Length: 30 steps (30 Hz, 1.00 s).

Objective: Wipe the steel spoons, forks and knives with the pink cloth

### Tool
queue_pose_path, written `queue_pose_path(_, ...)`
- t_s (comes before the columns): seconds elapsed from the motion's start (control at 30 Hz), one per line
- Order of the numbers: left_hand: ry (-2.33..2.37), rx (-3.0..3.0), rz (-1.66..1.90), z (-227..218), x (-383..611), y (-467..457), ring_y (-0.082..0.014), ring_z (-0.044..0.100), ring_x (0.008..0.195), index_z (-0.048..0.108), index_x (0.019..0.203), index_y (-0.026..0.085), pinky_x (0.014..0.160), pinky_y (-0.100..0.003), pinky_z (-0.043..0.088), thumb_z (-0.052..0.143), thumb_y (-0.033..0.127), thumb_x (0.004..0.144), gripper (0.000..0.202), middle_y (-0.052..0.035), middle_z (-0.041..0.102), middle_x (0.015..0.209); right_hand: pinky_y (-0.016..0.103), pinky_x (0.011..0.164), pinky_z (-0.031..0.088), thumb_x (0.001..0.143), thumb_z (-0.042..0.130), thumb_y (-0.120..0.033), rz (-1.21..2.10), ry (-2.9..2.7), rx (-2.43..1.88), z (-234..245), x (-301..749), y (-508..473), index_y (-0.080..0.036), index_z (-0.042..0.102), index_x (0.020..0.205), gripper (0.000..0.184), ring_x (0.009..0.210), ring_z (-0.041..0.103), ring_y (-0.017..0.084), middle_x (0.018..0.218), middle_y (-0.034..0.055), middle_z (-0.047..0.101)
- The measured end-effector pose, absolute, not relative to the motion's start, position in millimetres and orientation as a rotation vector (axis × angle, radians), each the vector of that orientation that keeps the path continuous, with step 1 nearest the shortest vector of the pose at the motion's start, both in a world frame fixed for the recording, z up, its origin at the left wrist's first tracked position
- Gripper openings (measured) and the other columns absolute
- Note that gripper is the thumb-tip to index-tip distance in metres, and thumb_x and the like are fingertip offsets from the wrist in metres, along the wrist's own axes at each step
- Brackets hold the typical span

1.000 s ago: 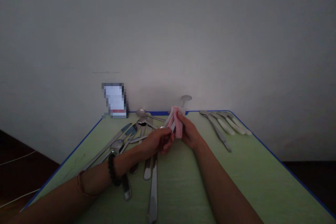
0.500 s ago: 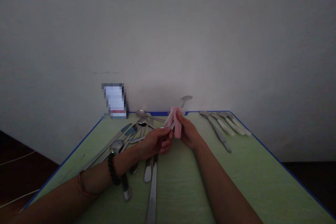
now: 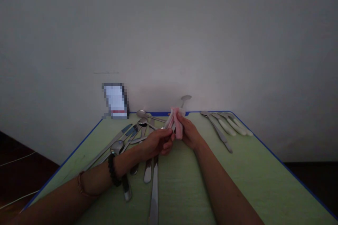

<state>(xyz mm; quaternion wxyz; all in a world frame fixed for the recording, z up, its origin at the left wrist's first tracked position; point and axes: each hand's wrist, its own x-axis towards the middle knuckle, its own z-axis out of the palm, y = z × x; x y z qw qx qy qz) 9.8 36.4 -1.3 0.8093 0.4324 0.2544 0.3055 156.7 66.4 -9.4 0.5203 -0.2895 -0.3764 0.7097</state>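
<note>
My left hand [image 3: 158, 142] is closed around the handle end of a metal spoon [image 3: 185, 98], whose bowl sticks up past the table's far edge. My right hand [image 3: 189, 133] pinches a pink cloth [image 3: 177, 123] wrapped round the spoon's shaft. Both hands meet above the middle of the green table [image 3: 237, 175]. The spoon's shaft is mostly hidden by the cloth and fingers.
A heap of knives and spoons [image 3: 137, 137] lies left of my hands, with a long knife [image 3: 154, 197] reaching toward me. Several spoons and white-handled pieces [image 3: 227, 124] lie in a row at the far right. A blurred card [image 3: 115, 100] leans on the wall.
The spoon's bowl has shifted slightly up and then back to the left as the cloth slides on the shaft. Both hands stay in nearly the same place.
</note>
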Motion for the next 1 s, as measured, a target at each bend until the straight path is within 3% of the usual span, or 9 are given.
queue_pose_path(0.43, 0.551, 0.933, 0.664, -2.0, 10.2, 36.2, -0.0075, 0.034, 0.035, 0.056, 0.067, 0.016, 0.037, -0.019, 0.026, 0.065, 0.044, 0.078, 0.032, 0.0063, 0.039, 0.041, 0.023, 0.049, 0.045, 0.063, 0.077, -0.058, 1.707, -0.920, -0.709, -9.0, 156.7, 65.8, -0.014, 0.070, 0.081, 0.048, 0.049, 0.057, 0.011, 0.060, 0.0012, 0.067)
queue_pose_path(1.0, 0.541, 0.942, 0.655, -4.0, 9.7, 37.2, -0.0081, 0.036, 0.034, 0.056, 0.068, 0.015, 0.036, -0.019, 0.025, 0.065, 0.044, 0.078, 0.032, 0.0057, 0.041, 0.042, 0.024, 0.051, 0.046, 0.063, 0.077, -0.058, 1.699, -0.922, -0.717, -9.6, 155.9, 65.9, -0.014, 0.067, 0.074, 0.046, 0.052, 0.057, 0.012, 0.060, 0.0009, 0.066)
